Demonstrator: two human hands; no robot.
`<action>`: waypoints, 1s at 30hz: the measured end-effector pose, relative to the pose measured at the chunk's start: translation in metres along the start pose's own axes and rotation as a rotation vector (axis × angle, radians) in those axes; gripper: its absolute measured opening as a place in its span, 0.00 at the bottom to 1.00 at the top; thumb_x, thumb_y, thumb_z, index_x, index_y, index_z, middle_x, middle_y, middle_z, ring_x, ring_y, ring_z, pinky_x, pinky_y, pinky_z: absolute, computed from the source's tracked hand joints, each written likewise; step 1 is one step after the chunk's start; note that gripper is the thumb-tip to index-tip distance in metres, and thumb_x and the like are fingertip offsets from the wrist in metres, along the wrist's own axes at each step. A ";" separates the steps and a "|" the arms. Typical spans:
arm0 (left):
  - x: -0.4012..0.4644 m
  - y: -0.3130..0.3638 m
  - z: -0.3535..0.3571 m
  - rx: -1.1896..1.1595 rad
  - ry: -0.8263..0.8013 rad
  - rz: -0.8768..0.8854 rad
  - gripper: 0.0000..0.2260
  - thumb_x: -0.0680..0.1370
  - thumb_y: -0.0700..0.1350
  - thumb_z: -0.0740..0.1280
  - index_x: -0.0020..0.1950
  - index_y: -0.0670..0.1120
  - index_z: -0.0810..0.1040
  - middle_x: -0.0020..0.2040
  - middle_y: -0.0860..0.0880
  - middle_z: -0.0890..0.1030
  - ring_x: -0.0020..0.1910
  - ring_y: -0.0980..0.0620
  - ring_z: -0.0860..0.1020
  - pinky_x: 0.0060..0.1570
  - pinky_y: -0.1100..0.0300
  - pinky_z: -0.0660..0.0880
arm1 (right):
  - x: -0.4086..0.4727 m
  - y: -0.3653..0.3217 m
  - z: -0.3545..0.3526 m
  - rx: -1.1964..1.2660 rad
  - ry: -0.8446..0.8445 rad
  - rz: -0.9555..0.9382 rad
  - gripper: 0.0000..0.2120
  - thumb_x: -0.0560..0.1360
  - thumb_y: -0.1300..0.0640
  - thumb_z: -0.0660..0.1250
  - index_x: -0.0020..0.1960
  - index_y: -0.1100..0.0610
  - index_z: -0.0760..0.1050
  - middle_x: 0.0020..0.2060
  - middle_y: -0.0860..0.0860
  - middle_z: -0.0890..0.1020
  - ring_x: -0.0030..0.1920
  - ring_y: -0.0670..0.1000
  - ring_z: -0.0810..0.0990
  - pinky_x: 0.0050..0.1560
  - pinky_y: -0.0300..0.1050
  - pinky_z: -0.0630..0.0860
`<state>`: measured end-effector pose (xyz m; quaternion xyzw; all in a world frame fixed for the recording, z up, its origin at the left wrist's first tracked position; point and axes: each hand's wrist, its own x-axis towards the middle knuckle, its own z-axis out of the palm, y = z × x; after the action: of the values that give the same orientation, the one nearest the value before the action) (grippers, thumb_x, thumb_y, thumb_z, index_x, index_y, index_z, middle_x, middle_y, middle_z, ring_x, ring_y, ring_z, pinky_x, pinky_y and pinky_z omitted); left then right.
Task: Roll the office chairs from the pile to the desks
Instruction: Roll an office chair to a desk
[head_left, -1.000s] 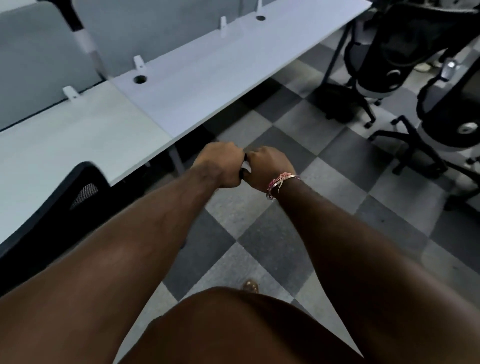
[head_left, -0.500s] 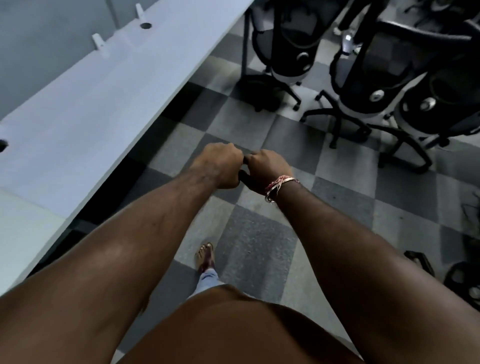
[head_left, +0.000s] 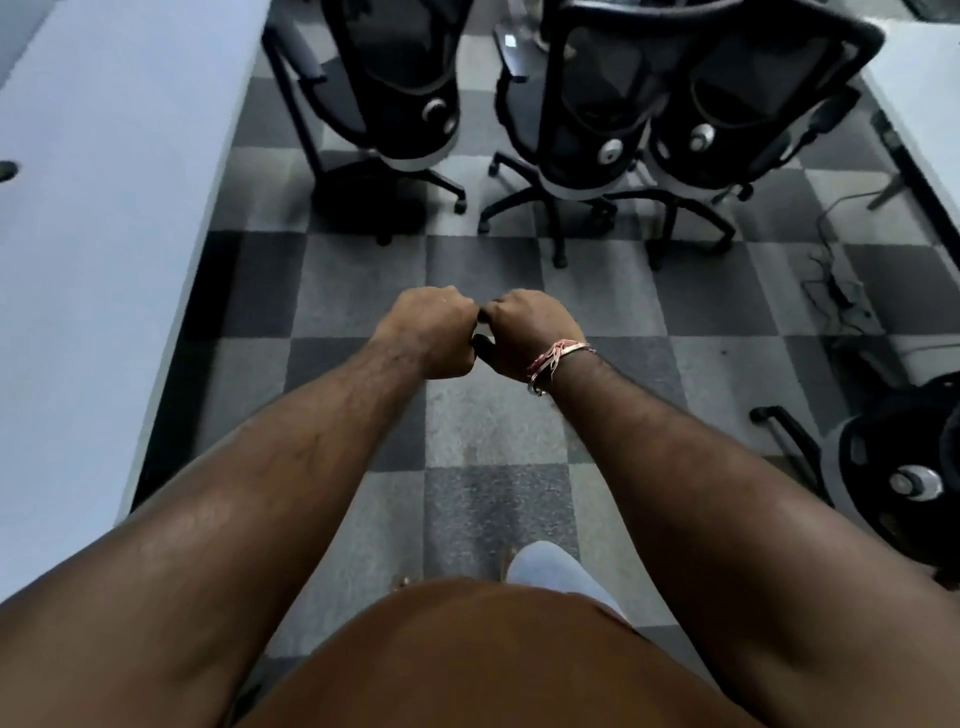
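Both arms reach forward over the grey checkered carpet floor (head_left: 483, 426). The left hand (head_left: 434, 332) and the right hand (head_left: 524, 332), which wears a pink-and-silver bracelet (head_left: 553, 361), are curled into fists, knuckles nearly touching; whether they hold anything I cannot tell. Beyond the hands on that carpet stands the cluster of black mesh-backed office chairs (head_left: 587, 114) on castor bases. The long white desk (head_left: 98, 208) runs along the carpet's left edge.
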<state>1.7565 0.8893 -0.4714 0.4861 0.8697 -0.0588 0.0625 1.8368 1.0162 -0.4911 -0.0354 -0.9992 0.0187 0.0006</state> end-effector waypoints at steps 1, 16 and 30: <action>0.017 0.000 0.001 0.004 -0.005 0.021 0.09 0.76 0.52 0.66 0.46 0.50 0.82 0.41 0.49 0.82 0.38 0.47 0.80 0.39 0.51 0.82 | 0.006 0.012 0.002 -0.002 0.000 0.022 0.11 0.74 0.47 0.66 0.48 0.54 0.81 0.41 0.52 0.83 0.44 0.57 0.81 0.38 0.46 0.71; 0.337 0.038 -0.055 0.041 -0.022 0.114 0.05 0.75 0.50 0.68 0.47 0.51 0.82 0.43 0.50 0.83 0.42 0.47 0.82 0.41 0.53 0.81 | 0.153 0.285 -0.003 0.018 0.059 0.176 0.10 0.73 0.51 0.66 0.41 0.56 0.80 0.39 0.54 0.83 0.42 0.59 0.81 0.37 0.48 0.70; 0.653 0.007 -0.084 0.034 -0.022 0.285 0.12 0.74 0.56 0.72 0.53 0.51 0.82 0.51 0.50 0.83 0.50 0.46 0.83 0.45 0.52 0.77 | 0.345 0.513 0.009 -0.028 -0.001 0.321 0.09 0.73 0.49 0.65 0.46 0.55 0.79 0.43 0.52 0.83 0.46 0.56 0.81 0.42 0.50 0.74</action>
<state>1.4191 1.4542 -0.4967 0.6049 0.7900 -0.0691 0.0714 1.5291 1.5517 -0.5191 -0.1944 -0.9809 0.0048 -0.0034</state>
